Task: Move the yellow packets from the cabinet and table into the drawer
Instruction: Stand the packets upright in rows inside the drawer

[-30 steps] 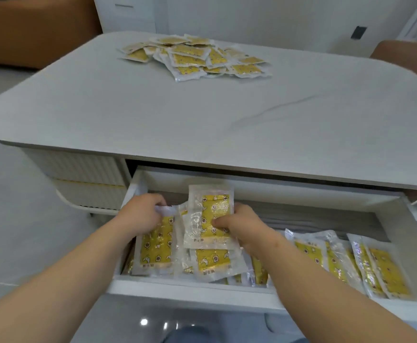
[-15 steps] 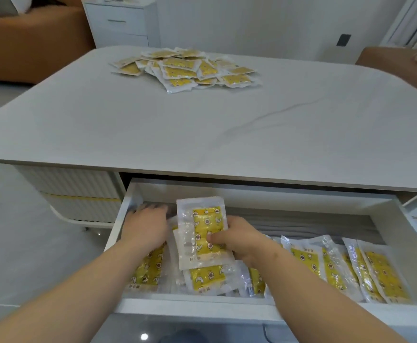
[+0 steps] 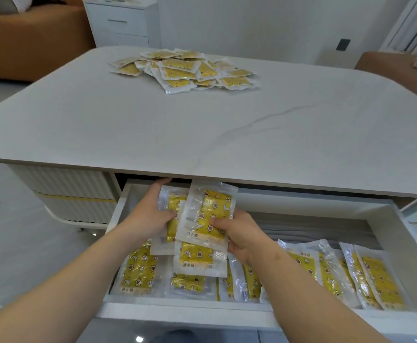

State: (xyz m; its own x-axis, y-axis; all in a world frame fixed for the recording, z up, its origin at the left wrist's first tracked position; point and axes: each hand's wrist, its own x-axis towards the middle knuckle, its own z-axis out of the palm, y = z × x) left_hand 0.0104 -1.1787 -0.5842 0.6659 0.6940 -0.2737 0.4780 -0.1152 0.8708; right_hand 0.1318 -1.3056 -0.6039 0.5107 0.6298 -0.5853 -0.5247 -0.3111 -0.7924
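We saw the right hand (image 3: 237, 233) pinching the front yellow packet (image 3: 209, 214), thumb on its face and fingers curled behind. The left hand (image 3: 150, 216) gripped the rear yellow packet (image 3: 171, 201), thumb pressed on its front. Both packets were upright over the open drawer (image 3: 177, 310), where more packets (image 3: 351, 273) lay. A packet pile (image 3: 185, 70) sat on the table (image 3: 202, 125).
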